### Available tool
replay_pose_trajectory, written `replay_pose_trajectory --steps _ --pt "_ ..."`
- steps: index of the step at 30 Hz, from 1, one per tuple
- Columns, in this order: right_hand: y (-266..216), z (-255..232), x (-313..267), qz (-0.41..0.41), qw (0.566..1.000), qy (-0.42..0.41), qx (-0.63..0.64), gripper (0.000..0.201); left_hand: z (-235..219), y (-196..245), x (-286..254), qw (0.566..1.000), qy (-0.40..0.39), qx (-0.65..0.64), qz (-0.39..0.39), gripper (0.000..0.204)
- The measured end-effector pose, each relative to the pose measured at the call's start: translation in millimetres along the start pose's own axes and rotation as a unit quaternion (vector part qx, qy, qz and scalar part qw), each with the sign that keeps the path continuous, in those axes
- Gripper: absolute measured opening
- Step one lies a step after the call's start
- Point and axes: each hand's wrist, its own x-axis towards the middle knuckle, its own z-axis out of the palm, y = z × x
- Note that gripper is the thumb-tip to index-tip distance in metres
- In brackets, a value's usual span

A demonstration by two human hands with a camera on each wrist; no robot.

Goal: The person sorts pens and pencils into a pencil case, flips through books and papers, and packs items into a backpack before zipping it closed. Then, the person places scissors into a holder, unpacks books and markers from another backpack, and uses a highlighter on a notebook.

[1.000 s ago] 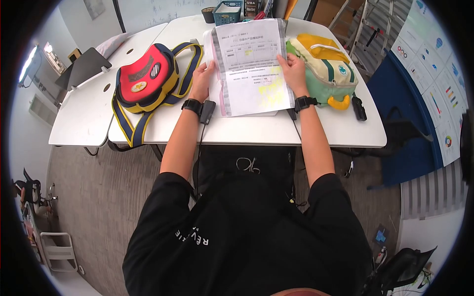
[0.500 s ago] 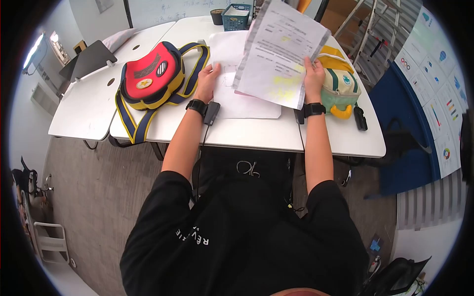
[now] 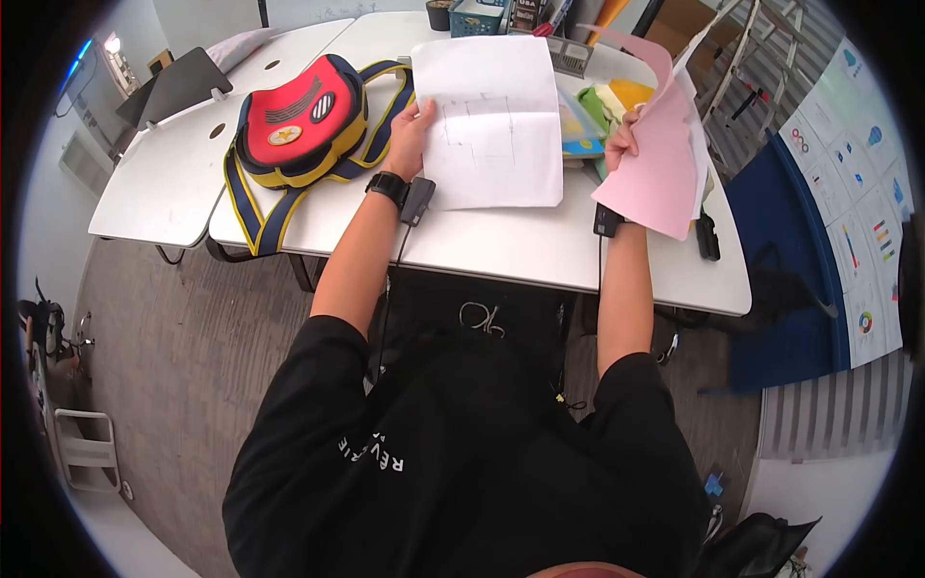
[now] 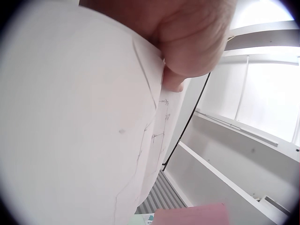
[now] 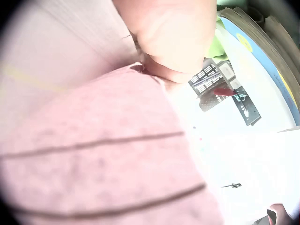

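Note:
My left hand (image 3: 409,140) grips the left edge of white sheets of paper (image 3: 491,130), the top one marked with thin drawn lines. In the left wrist view these sheets (image 4: 70,103) fill the left side, with the thumb tip on them. On the right, my right hand (image 3: 621,144) pinches a pink sheet (image 3: 667,159) together with white paper, raised at an angle. The right wrist view shows two dark lines across the pink sheet (image 5: 93,178) and a yellow mark on the pale paper beside it. Books with a blue and yellow cover (image 3: 584,147) lie between the two lots of paper.
A red bag (image 3: 299,120) with navy and yellow straps lies on the white table (image 3: 501,241) at left. Behind the pink sheet is a green and yellow bag (image 3: 631,93), partly covered. A teal basket (image 3: 477,17) and a dark pot (image 3: 438,14) stand at the back.
The printed sheets moved right, away from the white ones, and turned so that the pink sheet faces the head camera. My left hand has raised the white sheets, and the books now show.

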Motion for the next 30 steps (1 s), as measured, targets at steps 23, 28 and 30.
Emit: replay_pose_trajectory --steps 23,28,30 --pt "56.4 -15.3 8.6 0.011 0.763 0.129 -0.634 0.030 0.5 -3.0 -4.7 0.999 -0.053 0.004 -0.003 0.026" --pt "61.9 -26.9 13.7 -0.026 0.802 0.092 -0.589 0.033 -2.0 -3.6 -0.4 0.998 -0.037 0.040 0.022 0.024" --pt "60.3 -31.9 18.0 -0.024 0.828 0.098 -0.552 0.033 -5.8 -4.9 3.6 0.999 -0.034 0.037 0.020 0.025"
